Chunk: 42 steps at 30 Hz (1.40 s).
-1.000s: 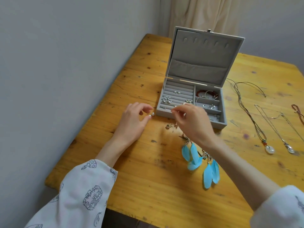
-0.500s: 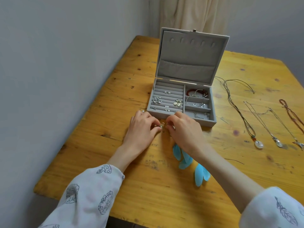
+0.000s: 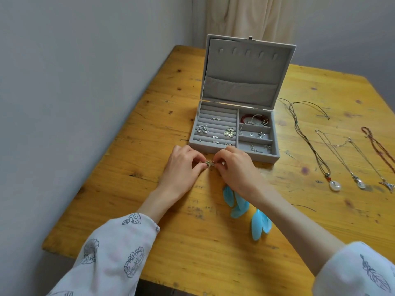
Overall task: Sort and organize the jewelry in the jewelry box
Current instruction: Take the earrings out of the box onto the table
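Head view, the only one I have. The jewelry box (image 3: pixel 234 133) stands on the wooden tabletop (image 3: pixel 149 133) with its lid upright. I note a grey lining, ring rolls on the left side and three compartments on the right side.

Ring rolls: several small silver earrings (image 3: pixel 53 130) are seated in the slots, plus a pale petal-shaped pair (image 3: pixel 229 132) toward the right end of the rolls.

Right compartments: the far one holds a red bead bracelet (image 3: pixel 245 117) and a silver bangle. The middle and near ones hold small silver pieces (too small for me to identify).

Hands: the left hand (image 3: pixel 181 165) and the right hand (image 3: pixel 237 167) meet just in front of the box's near wall. Both have fingers curled, and together they pinch a small gold-toned ornament (image 3: pixel 210 163) between the fingertips. I cannot tell whether the piece touches the tabletop.

Blue feather earrings (image 3: pixel 248 212) lie on the tabletop under and beside the right wrist, partly covered by it.

To the right of the box, apart from it, necklaces are laid out in a row: a dark cord necklace (image 3: pixel 310 144) with a pale oval pendant, two silver chains (image 3: pixel 346 159) with pendants, and a reddish bead strand (image 3: pixel 378 146) at the frame edge.

Both sleeves are white with a printed pattern.
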Available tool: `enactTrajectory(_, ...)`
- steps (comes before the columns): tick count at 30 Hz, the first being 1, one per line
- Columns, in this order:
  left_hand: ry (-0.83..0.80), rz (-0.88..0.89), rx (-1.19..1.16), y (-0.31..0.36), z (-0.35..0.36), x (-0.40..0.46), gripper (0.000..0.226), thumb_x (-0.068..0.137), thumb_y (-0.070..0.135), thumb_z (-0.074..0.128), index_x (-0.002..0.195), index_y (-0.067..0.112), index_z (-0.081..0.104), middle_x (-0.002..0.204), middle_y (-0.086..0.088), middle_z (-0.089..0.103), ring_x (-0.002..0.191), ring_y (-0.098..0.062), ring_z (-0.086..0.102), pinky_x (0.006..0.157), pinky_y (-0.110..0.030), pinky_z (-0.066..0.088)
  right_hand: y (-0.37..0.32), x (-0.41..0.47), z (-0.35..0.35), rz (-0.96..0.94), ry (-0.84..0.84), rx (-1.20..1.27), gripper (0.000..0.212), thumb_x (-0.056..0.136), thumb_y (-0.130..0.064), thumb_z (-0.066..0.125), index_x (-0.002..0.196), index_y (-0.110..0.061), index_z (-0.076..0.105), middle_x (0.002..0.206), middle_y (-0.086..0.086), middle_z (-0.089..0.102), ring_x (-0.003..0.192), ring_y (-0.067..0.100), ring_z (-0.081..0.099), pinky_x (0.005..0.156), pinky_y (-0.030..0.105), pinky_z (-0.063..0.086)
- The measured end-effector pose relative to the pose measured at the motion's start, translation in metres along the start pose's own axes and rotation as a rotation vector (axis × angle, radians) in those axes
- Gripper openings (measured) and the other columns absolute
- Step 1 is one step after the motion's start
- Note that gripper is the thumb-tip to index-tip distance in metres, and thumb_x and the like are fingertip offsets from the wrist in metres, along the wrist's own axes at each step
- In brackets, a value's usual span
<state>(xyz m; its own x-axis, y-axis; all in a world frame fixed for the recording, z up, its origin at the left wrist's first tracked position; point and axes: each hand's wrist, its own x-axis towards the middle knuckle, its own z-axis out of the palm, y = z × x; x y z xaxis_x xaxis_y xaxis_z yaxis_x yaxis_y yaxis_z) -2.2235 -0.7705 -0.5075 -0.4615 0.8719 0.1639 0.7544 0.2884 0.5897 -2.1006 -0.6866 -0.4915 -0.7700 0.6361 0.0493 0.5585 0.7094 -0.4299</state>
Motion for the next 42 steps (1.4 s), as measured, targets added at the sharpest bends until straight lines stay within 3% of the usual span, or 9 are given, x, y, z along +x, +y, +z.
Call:
enactTrajectory(8, 0.008, -0.006, 0.022, 0.0, 0.002, 0.001, 0.014, 0.083, 0.028, 0.065, 0.092, 0.018, 0.069, 0.095, 0.004, 0.057, 0.097, -0.009, 0.04, 0.083, -0.017, 0.03, 0.001, -0.001, 0.003, 0.059, 0.071, 0.04, 0.016, 0.088, -0.023, 0.06, 0.095, -0.009, 0.062, 0.088, -0.004, 0.046, 0.087, 0.016, 0.049, 0.072, 0.022, 0.033)
enactTrajectory(13, -0.005, 0.0, 0.007, 0.001, 0.001, -0.002, 0.014, 0.081, 0.027, 0.067, 0.09, 0.017, 0.066, 0.093, 0.003, 0.056, 0.095, -0.01, 0.041, 0.081, -0.018, 0.033, -0.001, -0.002, 0.004, 0.064, 0.092, 0.027, 0.021, 0.09, -0.029, 0.057, 0.097, -0.009, 0.062, 0.097, 0.003, 0.057, 0.092, 0.019, 0.053, 0.075, 0.027, 0.04)
enactTrajectory(20, -0.034, 0.039, 0.031, 0.008, 0.002, 0.0, 0.033, 0.084, 0.028, 0.064, 0.115, 0.017, 0.061, 0.093, 0.005, 0.053, 0.097, -0.01, 0.04, 0.084, -0.017, 0.033, 0.001, -0.003, 0.004, 0.089, 0.112, 0.037, 0.018, 0.09, -0.023, 0.056, 0.1, -0.01, 0.064, 0.098, 0.003, 0.058, 0.094, 0.02, 0.054, 0.072, 0.024, 0.035)
enactTrajectory(23, -0.068, 0.04, 0.049, 0.01, 0.004, 0.001, 0.027, 0.087, 0.026, 0.061, 0.112, 0.018, 0.064, 0.1, 0.0, 0.058, 0.102, -0.014, 0.042, 0.089, -0.022, 0.035, 0.001, -0.003, 0.003, 0.095, 0.105, 0.017, 0.019, 0.091, -0.025, 0.055, 0.101, -0.011, 0.063, 0.099, 0.002, 0.058, 0.095, 0.019, 0.054, 0.072, 0.023, 0.034)
enactTrajectory(27, -0.054, 0.048, 0.014, 0.006, -0.003, 0.001, 0.02, 0.088, 0.019, 0.059, 0.107, 0.019, 0.064, 0.096, 0.004, 0.061, 0.094, -0.007, 0.043, 0.079, -0.012, 0.028, 0.003, -0.005, -0.001, 0.11, 0.104, -0.045, 0.02, 0.091, -0.03, 0.053, 0.102, -0.015, 0.063, 0.102, -0.001, 0.059, 0.099, 0.018, 0.052, 0.07, 0.024, 0.035)
enactTrajectory(32, -0.057, 0.038, -0.064, 0.006, -0.011, 0.0, 0.016, 0.087, 0.012, 0.058, 0.101, 0.018, 0.064, 0.091, 0.004, 0.064, 0.085, -0.005, 0.052, 0.079, -0.013, 0.036, 0.003, -0.005, 0.0, 0.112, 0.112, -0.025, 0.019, 0.091, -0.029, 0.054, 0.102, -0.016, 0.063, 0.1, -0.002, 0.059, 0.098, 0.017, 0.053, 0.07, 0.025, 0.035)
enactTrajectory(37, -0.072, 0.057, -0.123, 0.007, -0.009, 0.001, 0.026, 0.088, 0.013, 0.058, 0.113, 0.017, 0.065, 0.107, 0.005, 0.066, 0.093, -0.001, 0.054, 0.082, -0.005, 0.036, 0.003, -0.005, 0.0, 0.113, 0.106, -0.005, 0.018, 0.091, -0.028, 0.054, 0.101, -0.017, 0.063, 0.091, -0.006, 0.052, 0.097, 0.018, 0.052, 0.069, 0.026, 0.034)
enactTrajectory(42, -0.056, 0.065, -0.148, 0.008, -0.008, 0.002, 0.02, 0.086, 0.008, 0.061, 0.101, 0.016, 0.07, 0.099, 0.008, 0.065, 0.075, 0.008, 0.05, 0.074, 0.004, 0.032, 0.006, -0.008, -0.001, 0.12, 0.111, 0.006, 0.019, 0.09, -0.03, 0.055, 0.101, -0.017, 0.064, 0.091, -0.005, 0.055, 0.095, 0.018, 0.053, 0.068, 0.025, 0.032)
